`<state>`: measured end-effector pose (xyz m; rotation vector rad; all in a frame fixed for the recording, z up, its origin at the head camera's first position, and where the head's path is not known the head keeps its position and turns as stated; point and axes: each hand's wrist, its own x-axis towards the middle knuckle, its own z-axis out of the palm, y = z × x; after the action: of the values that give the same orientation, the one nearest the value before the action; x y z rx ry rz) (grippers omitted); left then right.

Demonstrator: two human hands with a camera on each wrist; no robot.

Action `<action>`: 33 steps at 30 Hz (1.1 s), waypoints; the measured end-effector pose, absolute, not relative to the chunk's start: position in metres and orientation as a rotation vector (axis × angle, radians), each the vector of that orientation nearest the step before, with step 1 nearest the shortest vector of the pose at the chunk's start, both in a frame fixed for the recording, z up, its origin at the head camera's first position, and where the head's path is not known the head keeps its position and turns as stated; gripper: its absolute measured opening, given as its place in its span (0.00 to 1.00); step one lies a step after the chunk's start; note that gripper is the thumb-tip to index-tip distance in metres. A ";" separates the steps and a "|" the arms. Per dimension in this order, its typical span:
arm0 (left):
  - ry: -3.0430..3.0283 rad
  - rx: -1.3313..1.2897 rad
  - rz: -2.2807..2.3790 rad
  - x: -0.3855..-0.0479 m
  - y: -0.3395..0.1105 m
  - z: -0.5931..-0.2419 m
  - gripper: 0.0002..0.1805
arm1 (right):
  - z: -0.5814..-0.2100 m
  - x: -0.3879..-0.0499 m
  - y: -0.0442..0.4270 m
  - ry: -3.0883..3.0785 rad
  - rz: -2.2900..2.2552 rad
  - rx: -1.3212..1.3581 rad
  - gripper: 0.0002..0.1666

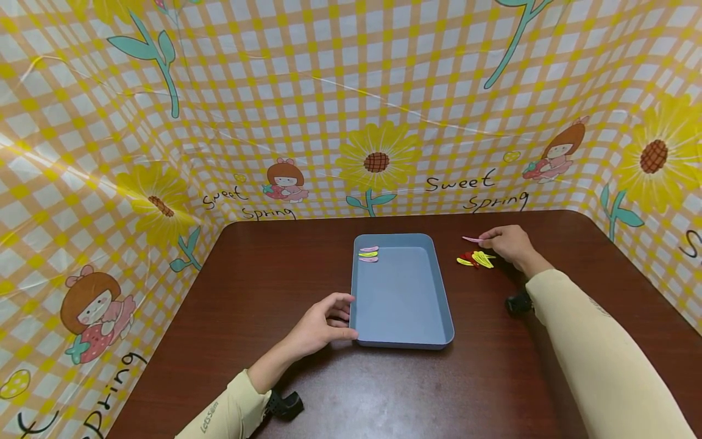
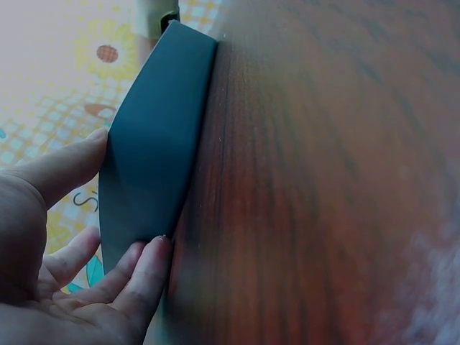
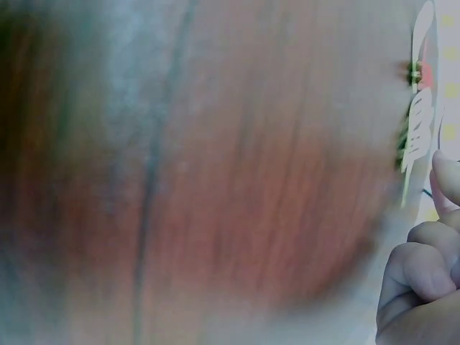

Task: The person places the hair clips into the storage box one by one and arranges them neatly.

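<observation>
A blue-grey tray (image 1: 403, 299) lies on the table; at its far left corner a pink, a yellow and another pink hair clip (image 1: 368, 254) lie in a short column. My left hand (image 1: 325, 322) touches the tray's left side, thumb near the front corner; in the left wrist view its fingertips (image 2: 159, 248) rest against the outer wall. Right of the tray, my right hand (image 1: 509, 245) pinches a pink hair clip (image 1: 470, 239) between thumb and forefinger, above the table. Just in front of that hand is a small pile of yellow and red hair clips (image 1: 478, 260).
The dark wooden table (image 1: 263, 274) is enclosed at the back and sides by a checked sunflower cloth (image 1: 329, 97). A black strap device (image 1: 518, 303) sits at the right wrist, another black device (image 1: 286, 405) at the left.
</observation>
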<state>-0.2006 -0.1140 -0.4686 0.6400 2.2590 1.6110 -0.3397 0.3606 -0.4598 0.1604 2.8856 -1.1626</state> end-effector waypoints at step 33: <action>2.273 0.625 1.622 -0.200 -0.113 -0.467 0.34 | -0.406 -0.332 0.325 2.815 -1.239 0.048 0.20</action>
<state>-0.2001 -0.1127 -0.4668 0.6252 2.2731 1.6217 -0.3316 0.3253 -0.4064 0.0485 2.8154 -1.2388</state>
